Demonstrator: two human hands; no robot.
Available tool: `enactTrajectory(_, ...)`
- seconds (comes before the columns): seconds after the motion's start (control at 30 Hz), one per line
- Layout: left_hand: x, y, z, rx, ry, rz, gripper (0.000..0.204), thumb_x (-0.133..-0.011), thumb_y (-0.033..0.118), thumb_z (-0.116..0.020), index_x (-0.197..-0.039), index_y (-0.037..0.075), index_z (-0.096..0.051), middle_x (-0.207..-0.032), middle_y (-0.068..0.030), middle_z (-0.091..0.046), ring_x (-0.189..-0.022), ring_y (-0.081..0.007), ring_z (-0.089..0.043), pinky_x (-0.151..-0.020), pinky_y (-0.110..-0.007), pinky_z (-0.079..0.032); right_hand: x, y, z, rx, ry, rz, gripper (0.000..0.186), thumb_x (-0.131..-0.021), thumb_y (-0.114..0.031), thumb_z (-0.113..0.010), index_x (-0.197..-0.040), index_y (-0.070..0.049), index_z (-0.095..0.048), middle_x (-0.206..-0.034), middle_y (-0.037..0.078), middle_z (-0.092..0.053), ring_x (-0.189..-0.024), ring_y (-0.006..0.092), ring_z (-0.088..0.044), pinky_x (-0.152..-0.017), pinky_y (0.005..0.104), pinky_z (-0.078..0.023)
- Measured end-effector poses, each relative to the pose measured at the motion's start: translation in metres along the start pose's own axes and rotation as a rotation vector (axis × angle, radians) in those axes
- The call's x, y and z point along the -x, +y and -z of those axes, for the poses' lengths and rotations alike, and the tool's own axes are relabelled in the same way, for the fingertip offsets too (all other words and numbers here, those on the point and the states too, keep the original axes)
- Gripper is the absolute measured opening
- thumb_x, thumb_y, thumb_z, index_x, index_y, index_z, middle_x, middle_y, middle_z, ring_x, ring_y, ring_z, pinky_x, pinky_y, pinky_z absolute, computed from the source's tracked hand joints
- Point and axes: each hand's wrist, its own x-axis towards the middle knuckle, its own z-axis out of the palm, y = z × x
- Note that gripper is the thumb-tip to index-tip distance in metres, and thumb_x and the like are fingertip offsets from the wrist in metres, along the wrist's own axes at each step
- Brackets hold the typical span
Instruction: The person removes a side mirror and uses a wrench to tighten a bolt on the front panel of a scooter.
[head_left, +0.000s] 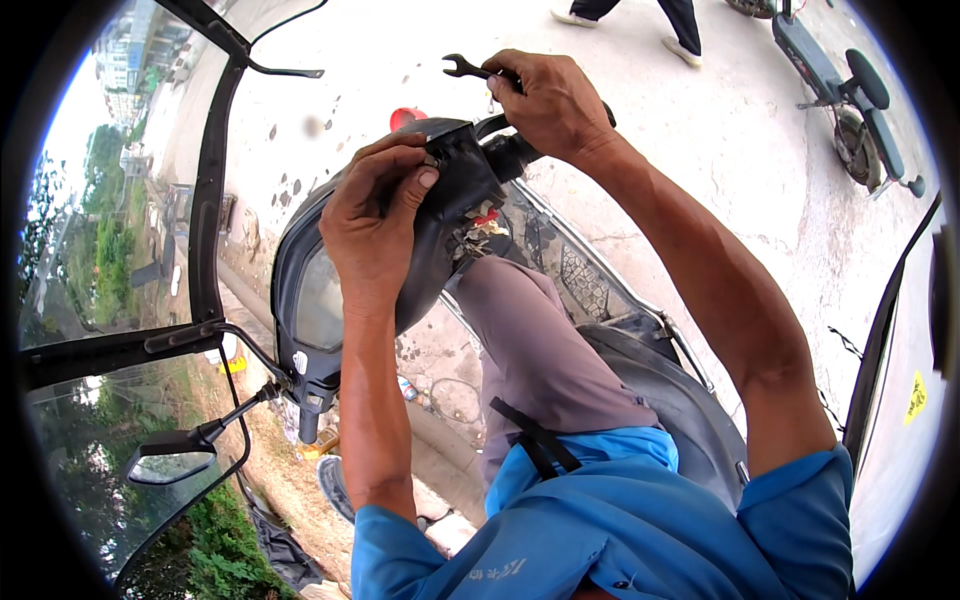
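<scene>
An open-ended wrench [464, 67] is gripped in my right hand [553, 100], its dark jaw pointing left past my fingers. That hand is raised just beyond the black handlebar grip [508, 157] of a scooter. My left hand [372, 215] is closed in a pinch at the black handlebar cover [462, 172]. Something small shows at its fingertips, too little to name. Below my left wrist lies the scooter's display panel [322, 300]. Dry leaves and a red scrap [485, 220] sit in the hollow under the handlebar.
A black canopy frame [208, 190] with a clear windshield rises on the left, a mirror [172, 467] below it. Behind the handlebar is a red object [406, 117]. Another two-wheeler [860, 125] stands at far right; a person's legs [682, 25] show at the top.
</scene>
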Motion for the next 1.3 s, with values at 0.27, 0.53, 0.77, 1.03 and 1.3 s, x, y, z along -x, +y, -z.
enactTrajectory(0.27, -0.001, -0.006, 0.0, -0.018, 0.038, 0.02, 0.021, -0.087, -0.016, -0.071, -0.105, -0.006, -0.072, -0.109, -0.0132, -0.073, -0.099, -0.0163, -0.07, -0.091, -0.027, -0.057, 0.0, 0.003, -0.002, 0.01, 0.001, -0.001, 0.027, -0.098, -0.019, -0.064, -0.115, -0.001, -0.074, -0.072, 0.012, -0.07, -0.057, 0.0208, -0.062, -0.058, 0.0355, -0.049)
enactTrajectory(0.53, -0.001, -0.003, 0.003, 0.022, 0.008, 0.029, 0.02, -0.088, -0.014, -0.071, -0.106, -0.006, -0.072, -0.112, -0.0152, -0.074, -0.104, -0.0189, -0.069, -0.095, -0.03, -0.056, 0.001, -0.006, 0.004, -0.027, -0.062, -0.113, 0.027, -0.096, -0.022, -0.059, -0.11, -0.006, -0.074, -0.082, 0.02, -0.072, -0.077, 0.0394, -0.07, -0.076, 0.047, -0.055)
enactTrajectory(0.77, -0.003, 0.005, -0.003, 0.055, 0.006, 0.093, 0.015, -0.09, -0.012, -0.069, -0.104, -0.004, -0.072, -0.108, -0.0113, -0.075, -0.1, -0.0148, -0.07, -0.091, -0.027, -0.055, -0.001, -0.007, 0.007, -0.023, -0.059, -0.117, 0.027, -0.096, -0.023, -0.06, -0.111, -0.006, -0.074, -0.081, 0.02, -0.072, -0.077, 0.0393, -0.069, -0.075, 0.0472, -0.055)
enactTrajectory(1.03, 0.0, 0.002, -0.004, -0.085, 0.041, 0.086, 0.016, -0.089, -0.01, -0.073, -0.104, -0.004, -0.071, -0.103, -0.0095, -0.076, -0.096, -0.0124, -0.07, -0.09, -0.025, -0.055, 0.0, -0.004, 0.004, 0.005, -0.037, -0.065, 0.026, -0.097, -0.021, -0.062, -0.113, -0.004, -0.074, -0.078, 0.016, -0.072, -0.068, 0.0301, -0.066, -0.068, 0.041, -0.053)
enactTrajectory(1.3, 0.0, -0.005, -0.004, -0.106, 0.05, 0.016, 0.015, -0.088, -0.009, -0.075, -0.1, -0.003, -0.067, -0.104, -0.0068, -0.071, -0.093, -0.0109, -0.068, -0.086, -0.024, -0.055, 0.0, -0.006, 0.005, -0.004, -0.058, -0.098, 0.027, -0.095, -0.023, -0.06, -0.111, -0.007, -0.075, -0.081, 0.019, -0.072, -0.076, 0.0383, -0.07, -0.075, 0.0455, -0.056)
